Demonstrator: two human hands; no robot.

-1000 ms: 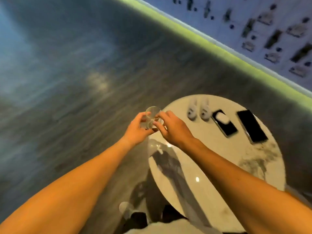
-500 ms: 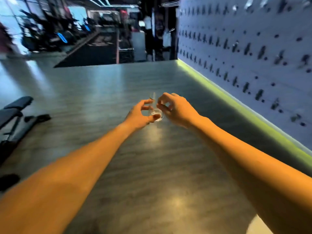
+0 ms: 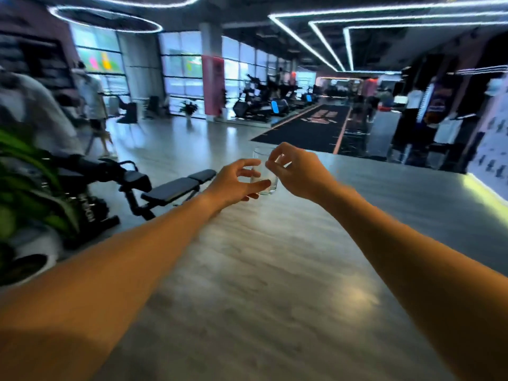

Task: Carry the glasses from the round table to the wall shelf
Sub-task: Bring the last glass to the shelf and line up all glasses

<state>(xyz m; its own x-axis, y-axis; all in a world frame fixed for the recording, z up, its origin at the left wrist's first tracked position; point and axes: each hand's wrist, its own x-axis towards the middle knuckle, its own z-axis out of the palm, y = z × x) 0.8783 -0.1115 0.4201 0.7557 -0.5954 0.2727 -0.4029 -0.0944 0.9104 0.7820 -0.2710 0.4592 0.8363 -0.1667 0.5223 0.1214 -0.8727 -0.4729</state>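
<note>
A small clear glass (image 3: 264, 174) is held upright in the air in front of me, between both hands at arm's length. My left hand (image 3: 236, 181) cups its left side and base with thumb and fingers. My right hand (image 3: 299, 171) pinches its rim and right side. The round table and the wall shelf are out of view.
Grey wood-look floor (image 3: 261, 270) stretches ahead. A black weight bench (image 3: 176, 188) and gym machine stand at the left, with a green plant (image 3: 30, 193) in a white pot nearer me. People stand at far left (image 3: 90, 105). A white peg wall (image 3: 492, 149) runs along the right.
My view has swung up and left from the round table to the open gym floor. Both hands keep hold of the glass and carry it away from the table.
</note>
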